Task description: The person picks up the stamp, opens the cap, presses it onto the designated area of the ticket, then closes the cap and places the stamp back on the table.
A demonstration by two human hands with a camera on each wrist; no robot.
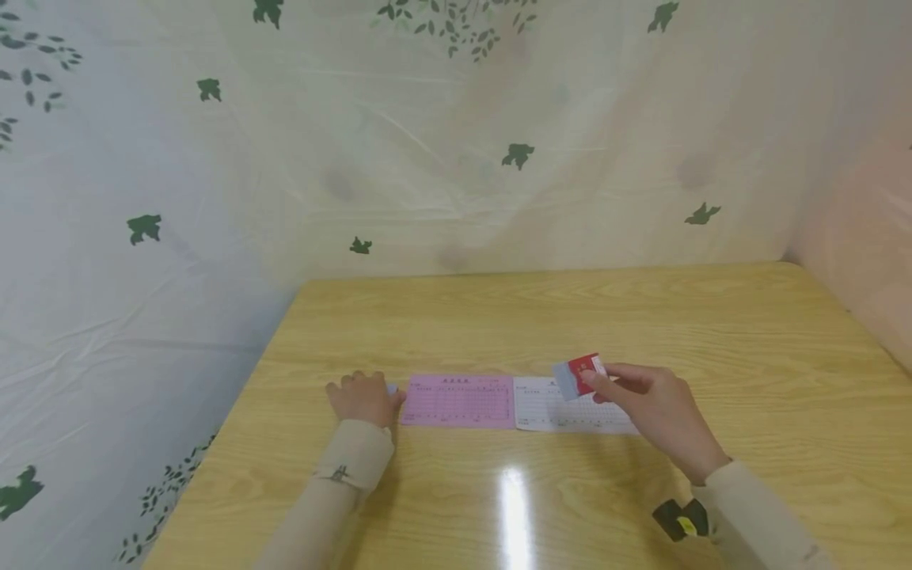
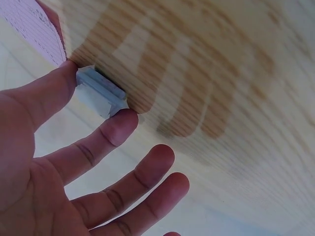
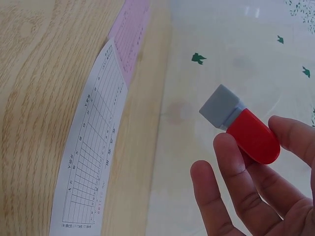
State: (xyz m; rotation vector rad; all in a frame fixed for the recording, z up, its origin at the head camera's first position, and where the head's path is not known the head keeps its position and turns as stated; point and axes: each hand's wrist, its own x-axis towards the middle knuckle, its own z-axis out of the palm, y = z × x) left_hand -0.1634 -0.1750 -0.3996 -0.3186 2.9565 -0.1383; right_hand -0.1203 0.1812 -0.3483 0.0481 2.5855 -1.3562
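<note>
Three sides of pale cloth, printed with green leaves and bird shapes, are surrounding the table, whose wood-grain top is reflecting one bright strip of light near its front. On this surface two printed forms are lying in one row, the pink form to the left and the white form to the right, their short edges meeting. The left hand is lying low, just beside the left end of the pink form; the right hand is hanging near the right part of the white one. Between thumb and fingers, this right hand is pinching the red-and-grey piece, probably a stamp, above the white form; its long axis is running roughly sideways, the grey end pointing left, toward the other hand. There, thumb and index finger are pinching a small grey cap, while the other fingers are spreading apart.
</note>
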